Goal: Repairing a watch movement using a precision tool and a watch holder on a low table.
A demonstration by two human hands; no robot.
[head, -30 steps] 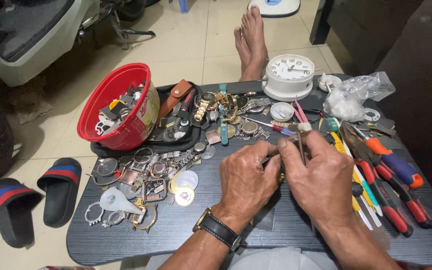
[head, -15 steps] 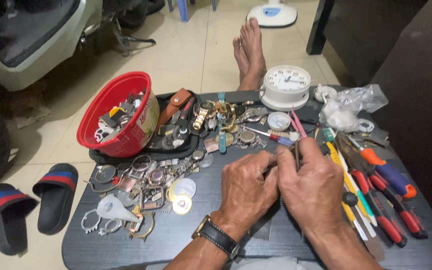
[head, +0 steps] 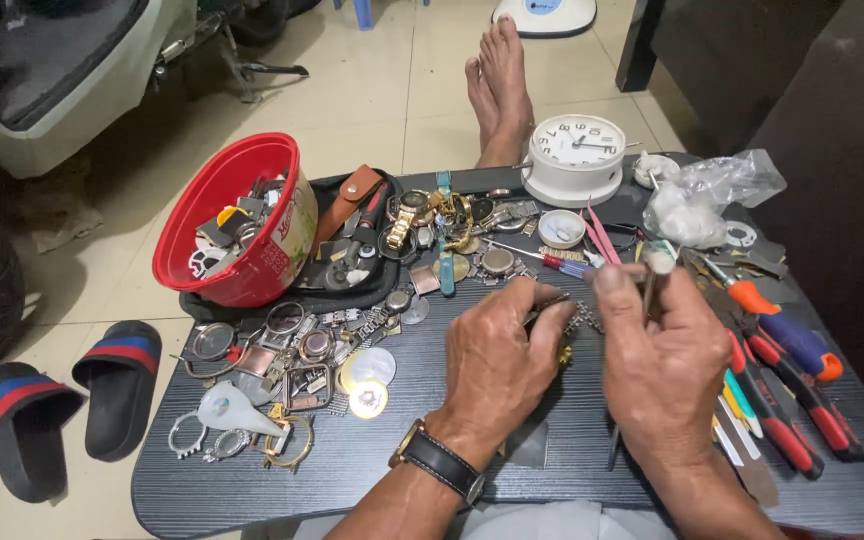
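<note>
Resting low over the dark slatted bench (head: 372, 470), the left hand (head: 497, 365), a black-strapped wristwatch (head: 439, 462) on its wrist, has its fingers curled closed around a small metal watch part (head: 564, 322) that shows just past the knuckles. The right hand (head: 657, 365), just beside it, pinches a slim tool (head: 652, 280) upright between thumb and fingers. Right of that hand lie pliers with red and blue grips (head: 802, 395). Left of the hands, watch cases and rings (head: 292, 365) are scattered. Farther back stand a tilted red bowl of parts (head: 227, 215), a white clock (head: 574, 158) and a crumpled plastic bag (head: 707, 195). Beyond the bench, bare feet (head: 500, 85) rest on the tiled floor; sandals (head: 72, 400) lie at left.
</note>
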